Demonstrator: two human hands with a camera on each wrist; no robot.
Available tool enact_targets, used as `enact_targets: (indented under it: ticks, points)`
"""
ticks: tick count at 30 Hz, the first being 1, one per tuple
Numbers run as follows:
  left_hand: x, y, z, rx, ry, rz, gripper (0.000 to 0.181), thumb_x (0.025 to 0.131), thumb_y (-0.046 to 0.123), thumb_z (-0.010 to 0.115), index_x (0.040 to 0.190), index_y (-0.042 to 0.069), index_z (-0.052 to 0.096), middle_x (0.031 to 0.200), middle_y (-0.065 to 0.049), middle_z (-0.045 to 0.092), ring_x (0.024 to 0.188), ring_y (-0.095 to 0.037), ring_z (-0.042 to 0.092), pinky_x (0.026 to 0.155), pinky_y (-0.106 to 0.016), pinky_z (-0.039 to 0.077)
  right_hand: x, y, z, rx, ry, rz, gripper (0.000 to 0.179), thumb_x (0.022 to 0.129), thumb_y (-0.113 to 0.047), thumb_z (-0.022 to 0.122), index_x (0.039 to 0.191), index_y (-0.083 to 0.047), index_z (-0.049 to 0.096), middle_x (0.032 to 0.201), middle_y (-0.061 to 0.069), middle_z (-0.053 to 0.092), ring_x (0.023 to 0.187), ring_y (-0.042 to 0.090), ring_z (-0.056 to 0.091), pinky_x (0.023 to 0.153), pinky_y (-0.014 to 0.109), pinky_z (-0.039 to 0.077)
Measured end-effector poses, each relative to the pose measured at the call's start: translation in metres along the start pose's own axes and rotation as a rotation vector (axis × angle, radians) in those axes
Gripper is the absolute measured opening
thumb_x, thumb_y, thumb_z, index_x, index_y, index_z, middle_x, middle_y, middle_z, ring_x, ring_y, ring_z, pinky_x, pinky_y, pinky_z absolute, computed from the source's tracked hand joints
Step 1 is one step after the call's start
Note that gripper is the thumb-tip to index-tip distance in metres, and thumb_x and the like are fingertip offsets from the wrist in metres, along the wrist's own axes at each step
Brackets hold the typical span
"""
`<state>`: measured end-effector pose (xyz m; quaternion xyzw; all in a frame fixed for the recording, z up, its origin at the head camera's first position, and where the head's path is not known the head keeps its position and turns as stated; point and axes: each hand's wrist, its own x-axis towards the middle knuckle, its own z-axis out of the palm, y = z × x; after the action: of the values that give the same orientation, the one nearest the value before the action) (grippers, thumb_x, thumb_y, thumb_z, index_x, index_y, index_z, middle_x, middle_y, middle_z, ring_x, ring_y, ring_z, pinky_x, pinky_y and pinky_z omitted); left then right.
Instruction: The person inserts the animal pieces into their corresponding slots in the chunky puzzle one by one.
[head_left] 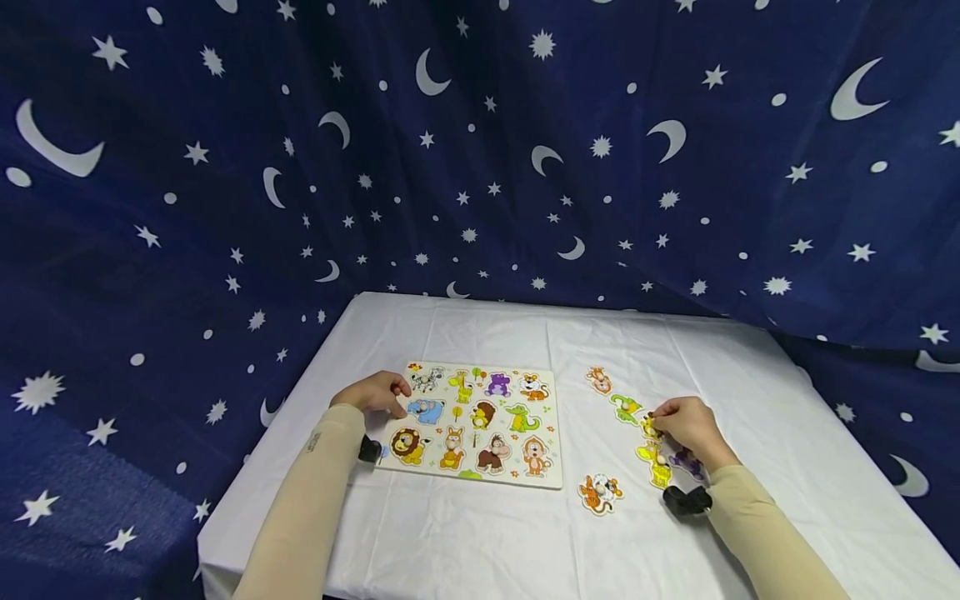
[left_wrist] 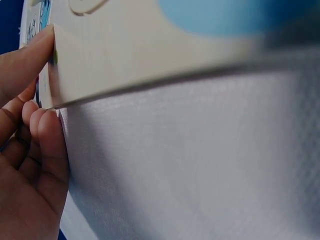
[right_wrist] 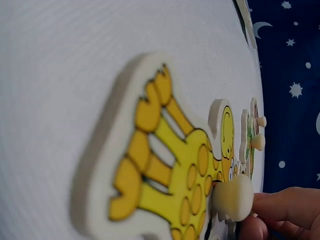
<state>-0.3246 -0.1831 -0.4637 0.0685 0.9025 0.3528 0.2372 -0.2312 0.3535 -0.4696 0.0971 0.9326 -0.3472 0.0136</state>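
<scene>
A wooden animal puzzle board (head_left: 480, 423) lies at the middle left of the table. My left hand (head_left: 372, 392) holds its left edge; in the left wrist view the thumb (left_wrist: 42, 42) lies on the top face and the curled fingers meet the edge. On the right, my right hand (head_left: 688, 427) pinches a small yellow-and-brown puzzle piece (head_left: 649, 427), whose lower part is close to the giraffe piece (head_left: 659, 473). That giraffe has a pale knob (right_wrist: 235, 197), just in front of my fingertips in the right wrist view. A purple piece (head_left: 686, 462) is partly hidden under the hand.
Beyond the right hand lie a green crocodile piece (head_left: 626, 408) and an orange-brown monkey piece (head_left: 599, 380). A tiger piece (head_left: 600, 493) sits nearer, right of the board. White cloth covers the table (head_left: 480, 533); a dark blue star-and-moon curtain (head_left: 480, 167) hangs behind it.
</scene>
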Motion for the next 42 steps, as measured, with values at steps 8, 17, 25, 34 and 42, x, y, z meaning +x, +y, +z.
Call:
enact_targets:
  ticks: [8, 17, 25, 34, 42]
  points:
    - [0.003, 0.003, -0.003, -0.012, 0.011, -0.008, 0.032, 0.079, -0.001, 0.08, 0.105, 0.005, 0.062, 0.089, -0.003, 0.044, 0.086, -0.018, 0.044, 0.076, -0.031, 0.035, 0.003, 0.002, 0.001, -0.014, 0.034, -0.013, 0.013, 0.078, -0.01, 0.076, 0.085, 0.001, 0.072, 0.072, 0.0, 0.066, 0.065, 0.015, 0.052, 0.057, 0.029, 0.041]
    - [-0.002, 0.006, -0.003, -0.017, -0.006, -0.006, 0.031, 0.078, 0.0, 0.081, 0.103, 0.005, 0.062, 0.089, -0.004, 0.045, 0.084, -0.019, 0.044, 0.074, -0.031, 0.035, 0.0, 0.007, 0.002, 0.0, 0.038, 0.007, 0.014, 0.079, -0.013, 0.075, 0.084, 0.0, 0.073, 0.065, -0.003, 0.062, 0.058, 0.014, 0.052, 0.051, 0.03, 0.042]
    - [0.0, 0.004, 0.0, 0.001, 0.02, -0.012, 0.033, 0.079, -0.001, 0.081, 0.105, 0.005, 0.062, 0.09, -0.003, 0.044, 0.085, -0.018, 0.043, 0.075, -0.03, 0.035, -0.001, 0.004, 0.001, 0.008, 0.06, -0.003, 0.015, 0.08, -0.012, 0.074, 0.086, 0.001, 0.074, 0.063, -0.004, 0.062, 0.055, 0.013, 0.052, 0.048, 0.03, 0.042]
    - [-0.002, 0.002, 0.002, -0.007, 0.015, -0.009, 0.032, 0.079, -0.002, 0.08, 0.104, 0.004, 0.061, 0.089, -0.003, 0.044, 0.085, -0.019, 0.043, 0.075, -0.031, 0.035, 0.0, -0.004, 0.007, -0.009, 0.086, -0.047, 0.014, 0.078, -0.012, 0.075, 0.084, 0.001, 0.074, 0.074, 0.005, 0.07, 0.064, 0.014, 0.052, 0.056, 0.029, 0.041]
    - [-0.003, 0.0, 0.004, -0.017, 0.029, -0.012, 0.033, 0.078, -0.002, 0.081, 0.104, 0.004, 0.062, 0.089, -0.003, 0.045, 0.085, -0.018, 0.044, 0.075, -0.03, 0.036, 0.002, -0.022, 0.015, 0.007, 0.085, -0.05, 0.016, 0.079, -0.013, 0.074, 0.086, 0.001, 0.075, 0.065, -0.001, 0.068, 0.06, 0.011, 0.055, 0.058, 0.027, 0.042]
